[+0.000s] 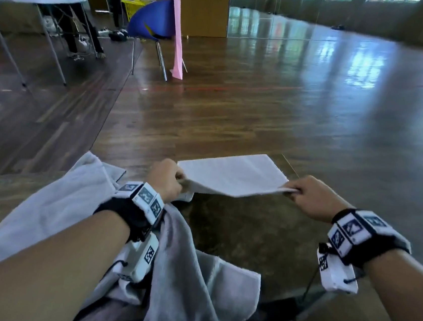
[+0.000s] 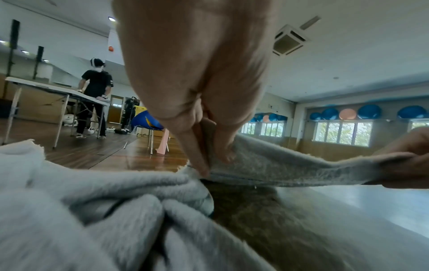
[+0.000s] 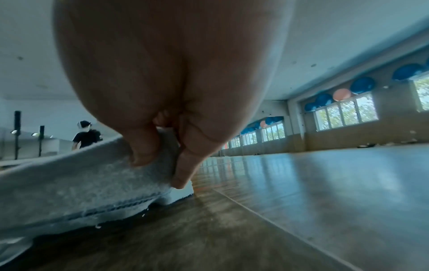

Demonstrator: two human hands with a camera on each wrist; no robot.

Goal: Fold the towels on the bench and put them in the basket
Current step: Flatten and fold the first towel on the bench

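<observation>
Both hands pinch the near edge of a light grey towel (image 1: 232,174) — left hand (image 1: 166,179) at its 9 o'clock corner, right hand (image 1: 311,197) at 3 o'clock, thumbs pressed against curled fingers. The near edge is lifted off the dark worktop (image 1: 254,234); the far part lies flat. A second, crumpled towel (image 1: 184,270) is heaped at 7 o'clock — under the left forearm.

White towel (image 1: 232,174) taut between both hands (image 1: 166,179)
</observation>
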